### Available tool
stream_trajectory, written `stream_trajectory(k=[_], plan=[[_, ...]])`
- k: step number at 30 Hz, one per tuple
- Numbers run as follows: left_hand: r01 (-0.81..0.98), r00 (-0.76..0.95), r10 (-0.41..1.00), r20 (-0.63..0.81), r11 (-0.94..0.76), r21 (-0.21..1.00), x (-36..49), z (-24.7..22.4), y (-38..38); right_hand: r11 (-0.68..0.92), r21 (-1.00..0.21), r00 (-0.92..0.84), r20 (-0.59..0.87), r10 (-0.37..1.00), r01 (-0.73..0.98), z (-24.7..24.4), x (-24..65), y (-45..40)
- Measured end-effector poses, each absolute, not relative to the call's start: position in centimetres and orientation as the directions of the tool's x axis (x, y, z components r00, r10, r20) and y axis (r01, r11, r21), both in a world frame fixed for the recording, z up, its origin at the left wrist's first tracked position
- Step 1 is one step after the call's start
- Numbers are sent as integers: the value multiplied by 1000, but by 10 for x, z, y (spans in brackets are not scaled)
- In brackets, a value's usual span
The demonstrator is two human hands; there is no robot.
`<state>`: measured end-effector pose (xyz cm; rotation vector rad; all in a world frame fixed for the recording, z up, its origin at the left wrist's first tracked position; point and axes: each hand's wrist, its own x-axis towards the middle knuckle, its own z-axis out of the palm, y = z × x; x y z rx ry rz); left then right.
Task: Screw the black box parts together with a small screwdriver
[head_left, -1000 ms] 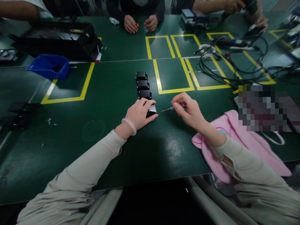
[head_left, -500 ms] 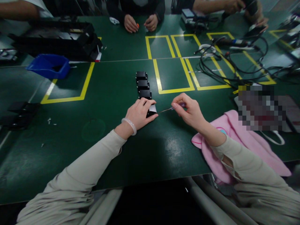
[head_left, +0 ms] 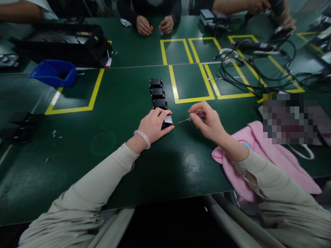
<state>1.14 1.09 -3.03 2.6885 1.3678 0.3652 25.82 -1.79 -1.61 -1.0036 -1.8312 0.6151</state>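
My left hand is closed around a small black block with a pale top face, its thumb and fingers on either side, holding it on the green table. Much of that block is hidden under the hand. Between the thumb and fingers of my right hand is a thin screwdriver with a purplish clear handle. Its shaft points left, and the tip is at or very close to the block's right edge; contact cannot be made out. Beyond my left hand, several similar black blocks stand in a row.
A blue bin and a long black rack are at the left, with more black parts nearer. Tiny screws lie loose. Cables and a pink cloth occupy the right. Another person's hands rest across the table.
My right hand and the screwdriver have shifted very slightly left and up, the tip a little closer to the block. My left hand has stayed in place.
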Motion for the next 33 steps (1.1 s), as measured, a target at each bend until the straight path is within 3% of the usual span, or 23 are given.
stream_trajectory(k=[33], plan=[[781,569,804,173,-595,190,11,-32,11,565,-718,-251,507,825,406,-14,259,-18]])
